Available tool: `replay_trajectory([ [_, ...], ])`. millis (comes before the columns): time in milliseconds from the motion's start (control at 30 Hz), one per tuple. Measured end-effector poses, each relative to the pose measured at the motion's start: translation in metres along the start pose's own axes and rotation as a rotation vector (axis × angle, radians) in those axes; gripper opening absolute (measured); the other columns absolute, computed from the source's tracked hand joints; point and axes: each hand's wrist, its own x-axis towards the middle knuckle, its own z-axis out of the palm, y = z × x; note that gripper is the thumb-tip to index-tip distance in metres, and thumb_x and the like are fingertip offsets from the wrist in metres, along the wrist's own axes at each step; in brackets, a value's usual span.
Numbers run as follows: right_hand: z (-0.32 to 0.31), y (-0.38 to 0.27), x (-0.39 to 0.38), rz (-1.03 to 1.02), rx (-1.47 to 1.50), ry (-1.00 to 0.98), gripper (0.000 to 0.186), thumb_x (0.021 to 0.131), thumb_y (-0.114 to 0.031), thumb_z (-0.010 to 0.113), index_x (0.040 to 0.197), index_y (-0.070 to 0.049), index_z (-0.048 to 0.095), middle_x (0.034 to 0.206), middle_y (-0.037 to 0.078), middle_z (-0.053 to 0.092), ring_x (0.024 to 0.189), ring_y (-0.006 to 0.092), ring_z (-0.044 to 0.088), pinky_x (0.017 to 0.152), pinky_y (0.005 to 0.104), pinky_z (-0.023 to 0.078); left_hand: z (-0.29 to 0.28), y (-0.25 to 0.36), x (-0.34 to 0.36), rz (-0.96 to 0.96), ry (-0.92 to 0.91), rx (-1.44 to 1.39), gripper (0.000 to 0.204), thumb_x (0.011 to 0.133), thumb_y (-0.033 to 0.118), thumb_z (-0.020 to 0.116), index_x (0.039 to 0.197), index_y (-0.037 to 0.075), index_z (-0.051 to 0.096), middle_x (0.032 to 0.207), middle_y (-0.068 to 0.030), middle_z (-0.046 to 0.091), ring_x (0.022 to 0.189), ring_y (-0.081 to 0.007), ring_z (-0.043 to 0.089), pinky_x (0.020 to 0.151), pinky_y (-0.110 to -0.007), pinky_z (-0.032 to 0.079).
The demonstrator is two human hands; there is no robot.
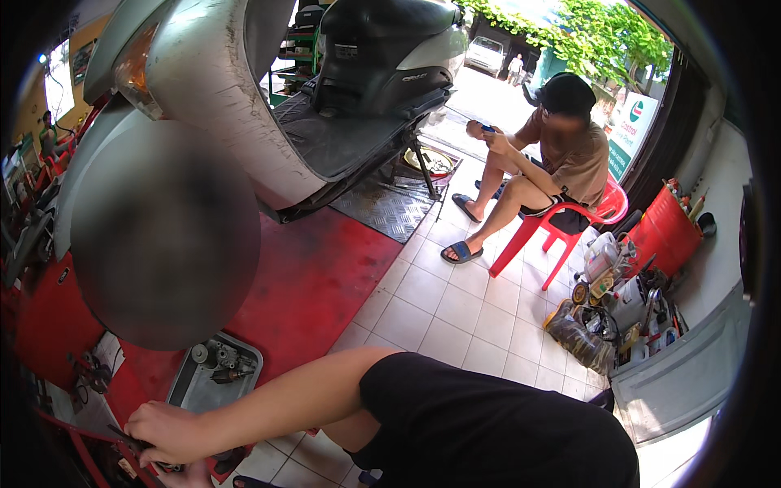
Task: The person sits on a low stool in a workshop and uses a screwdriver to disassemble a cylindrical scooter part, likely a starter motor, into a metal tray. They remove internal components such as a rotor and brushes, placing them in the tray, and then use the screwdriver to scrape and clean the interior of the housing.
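At the lower left, my right hand [169, 433] reaches across from the right with its fingers curled around a thin dark piece [124, 437] whose kind I cannot make out. Just below it, my left hand [194, 473] shows only in part at the picture's edge, its fingers mostly hidden. Both hands are beside a red metal frame [85, 455]. Beyond my right forearm, a grey metal tray [191, 396] holds several greasy metal machine parts [232, 363] on the red lift platform [325, 264].
A silver and black scooter [358, 114] stands on the platform. On the right, a person [569, 146] sits on a red plastic chair [521, 240], holding a small blue thing. Bottles, boots [579, 337] and a red drum [663, 232] line the wall. A blurred patch hides the left.
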Motion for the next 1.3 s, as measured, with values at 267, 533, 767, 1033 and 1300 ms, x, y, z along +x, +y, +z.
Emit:
replay_trajectory([
  [267, -0.001, -0.016, 0.011, 0.196, 0.035, 0.006, 0.043, 0.076, -0.004, 0.071, 0.115, 0.003, 0.054, 0.08, 0.023, 0.065, 0.087, 0.0442, 0.066, 0.071, 0.0495, 0.052, 0.025, -0.017, -0.026, -0.062, 0.01, 0.19, 0.048, 0.094, 0.04, 0.058, 0.135, 0.014, 0.057, 0.138, -0.0069, 0.058, 0.131, -0.0251, 0.052, 0.113, -0.05, 0.038],
  [533, -0.037, -0.024, 0.013, 0.2, -0.022, -0.058, 0.038, 0.081, -0.001, 0.072, 0.117, 0.004, 0.061, 0.095, 0.019, 0.072, 0.091, 0.0289, 0.074, 0.078, 0.0356, 0.06, 0.022, -0.033, -0.024, -0.108, -0.061, 0.157, 0.041, 0.096, 0.05, 0.053, 0.117, 0.016, 0.065, 0.123, -0.0089, 0.064, 0.12, -0.0269, 0.056, 0.108, -0.044, 0.043],
  [767, -0.037, -0.024, 0.011, 0.389, 0.069, -0.19, 0.034, 0.082, 0.006, 0.068, 0.116, 0.006, 0.061, 0.098, 0.017, 0.073, 0.093, 0.0262, 0.074, 0.082, 0.0329, 0.058, 0.031, -0.034, -0.038, -0.018, 0.031, 0.121, 0.057, 0.099, 0.053, 0.047, 0.128, 0.005, 0.057, 0.132, -0.015, 0.057, 0.126, -0.0294, 0.052, 0.115, -0.044, 0.037],
  [1033, -0.026, -0.013, 0.009, 0.005, 0.109, -0.061, 0.033, 0.082, 0.003, 0.069, 0.114, 0.005, 0.063, 0.095, 0.018, 0.073, 0.09, 0.0295, 0.074, 0.083, 0.0358, 0.059, 0.033, -0.034, -0.04, 0.029, 0.013, 0.139, 0.057, 0.1, 0.051, 0.044, 0.129, 0.003, 0.055, 0.131, -0.0162, 0.057, 0.124, -0.0302, 0.054, 0.112, -0.044, 0.041],
  [1300, -0.028, -0.013, 0.013, -0.022, -0.014, 0.016, 0.022, 0.084, -0.001, 0.075, 0.102, 0.008, 0.067, 0.086, 0.014, 0.073, 0.076, 0.0217, 0.074, 0.079, 0.0329, 0.058, 0.032, -0.031, -0.036, -0.008, 0.01, 0.114, 0.057, 0.099, 0.054, 0.045, 0.128, 0.006, 0.057, 0.132, -0.0152, 0.057, 0.125, -0.0295, 0.053, 0.113, -0.043, 0.037],
])
